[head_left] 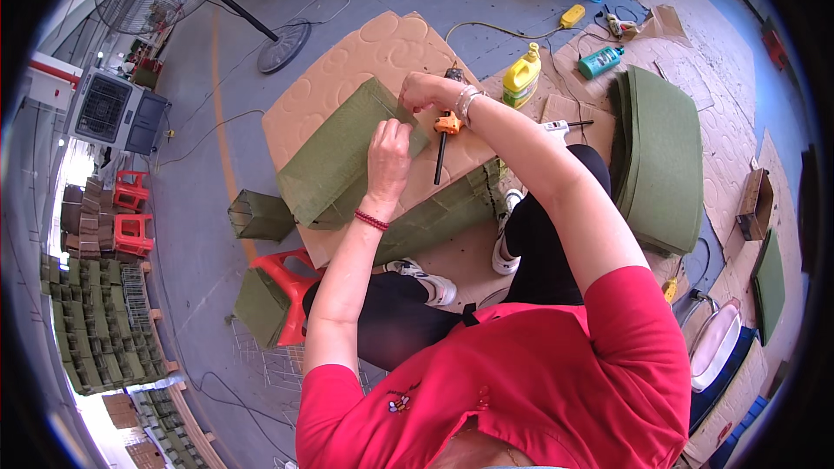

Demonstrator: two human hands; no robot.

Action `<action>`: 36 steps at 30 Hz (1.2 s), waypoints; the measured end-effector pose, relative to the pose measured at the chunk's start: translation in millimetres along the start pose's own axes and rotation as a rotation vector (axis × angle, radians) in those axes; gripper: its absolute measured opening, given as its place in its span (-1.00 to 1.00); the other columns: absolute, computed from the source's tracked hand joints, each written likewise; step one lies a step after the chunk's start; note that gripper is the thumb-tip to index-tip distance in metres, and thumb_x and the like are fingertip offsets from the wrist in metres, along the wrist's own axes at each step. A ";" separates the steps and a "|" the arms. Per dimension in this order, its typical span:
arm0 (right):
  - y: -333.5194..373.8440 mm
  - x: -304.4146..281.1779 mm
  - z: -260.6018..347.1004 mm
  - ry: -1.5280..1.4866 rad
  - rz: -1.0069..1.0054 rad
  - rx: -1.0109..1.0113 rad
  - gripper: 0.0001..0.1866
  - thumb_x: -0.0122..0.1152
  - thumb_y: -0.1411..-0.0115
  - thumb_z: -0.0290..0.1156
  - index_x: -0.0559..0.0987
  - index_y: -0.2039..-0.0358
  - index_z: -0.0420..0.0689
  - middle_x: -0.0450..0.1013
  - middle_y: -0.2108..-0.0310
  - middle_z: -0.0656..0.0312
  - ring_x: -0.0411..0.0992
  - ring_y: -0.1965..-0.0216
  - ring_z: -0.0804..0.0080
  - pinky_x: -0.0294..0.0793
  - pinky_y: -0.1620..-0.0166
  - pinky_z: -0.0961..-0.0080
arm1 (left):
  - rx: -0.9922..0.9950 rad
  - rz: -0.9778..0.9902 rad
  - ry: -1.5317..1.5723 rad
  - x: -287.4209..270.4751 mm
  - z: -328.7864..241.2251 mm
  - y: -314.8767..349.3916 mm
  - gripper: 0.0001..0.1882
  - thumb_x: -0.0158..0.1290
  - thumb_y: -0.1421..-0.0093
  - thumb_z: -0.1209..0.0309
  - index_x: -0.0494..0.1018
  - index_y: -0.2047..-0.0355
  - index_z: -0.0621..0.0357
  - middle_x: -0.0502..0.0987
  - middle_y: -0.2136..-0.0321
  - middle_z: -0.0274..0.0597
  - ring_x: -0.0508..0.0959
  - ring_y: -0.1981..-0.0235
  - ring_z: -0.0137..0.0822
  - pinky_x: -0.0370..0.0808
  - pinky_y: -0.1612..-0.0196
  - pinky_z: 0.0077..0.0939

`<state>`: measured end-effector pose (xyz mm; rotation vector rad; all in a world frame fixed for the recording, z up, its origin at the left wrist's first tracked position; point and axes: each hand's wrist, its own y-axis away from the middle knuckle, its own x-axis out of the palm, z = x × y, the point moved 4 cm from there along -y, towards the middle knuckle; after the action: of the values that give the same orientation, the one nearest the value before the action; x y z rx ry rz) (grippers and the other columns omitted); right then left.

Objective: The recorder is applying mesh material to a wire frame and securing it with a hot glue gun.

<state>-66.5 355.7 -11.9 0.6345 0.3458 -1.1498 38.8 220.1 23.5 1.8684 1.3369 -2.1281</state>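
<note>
Green box (334,152) lay on the cardboard sheet (321,61) toward its left edge; we judged it light, stiffish, best held by its long sides (corners might crush). Left hand (388,155) and right hand (426,92) curled alongside; clamped, we couldn't tell.

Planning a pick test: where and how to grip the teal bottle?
Teal bottle: grip mid-body, probably best from above, fingers across its length. It appears to lie on its side, cap toward picture right, rounded body exposed.
</note>
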 end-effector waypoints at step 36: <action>5.6 2.4 -11.5 -0.264 -0.087 0.024 -0.92 0.30 0.16 -0.50 0.58 0.68 -0.21 0.42 0.70 0.23 0.32 0.66 0.47 0.28 0.61 0.45 | 0.010 0.047 -0.402 20.3 -18.0 9.6 -0.84 0.03 0.01 0.54 0.44 0.36 0.20 0.37 0.42 -0.17 0.44 0.32 -0.23 0.45 0.27 -0.38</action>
<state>-59.7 362.6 -20.5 0.4845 0.1359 -1.3051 52.5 234.8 2.8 1.3535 1.1800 -2.3222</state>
